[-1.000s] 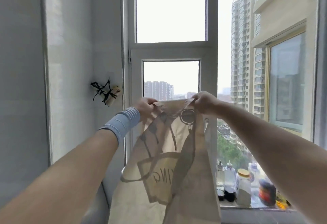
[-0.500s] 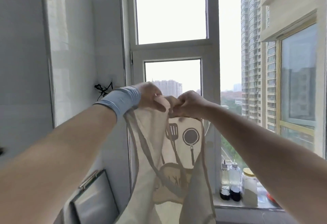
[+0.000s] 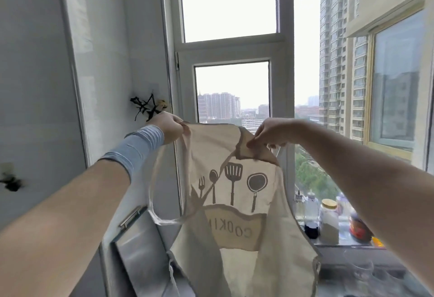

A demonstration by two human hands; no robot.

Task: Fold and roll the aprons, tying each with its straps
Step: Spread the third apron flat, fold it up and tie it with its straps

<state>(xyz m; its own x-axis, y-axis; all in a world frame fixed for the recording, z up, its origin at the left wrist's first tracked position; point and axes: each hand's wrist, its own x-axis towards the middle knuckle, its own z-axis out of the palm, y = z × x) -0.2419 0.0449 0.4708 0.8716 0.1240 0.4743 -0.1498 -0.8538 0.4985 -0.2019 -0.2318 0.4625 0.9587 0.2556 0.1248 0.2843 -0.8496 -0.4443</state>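
Observation:
A beige apron (image 3: 234, 202) hangs in the air in front of the window, spread open, its printed utensils and lettering showing through in reverse. My left hand (image 3: 168, 126) pinches its top left corner. My right hand (image 3: 270, 133) pinches the top right corner, where the cloth is folded over. A thin strap (image 3: 152, 205) loops down from the left corner and hangs free. The apron's lower part runs out of the frame at the bottom.
A window frame (image 3: 285, 85) stands straight ahead. Bottles and jars (image 3: 328, 221) line the sill at the right. A steel cabinet with a handle (image 3: 131, 219) is at the lower left. A wall hook (image 3: 150, 106) sticks out of the left wall.
My hands were pressed together at the apron's top half a second ago; now they have moved apart, and the apron has spread flat, showing its whole print.

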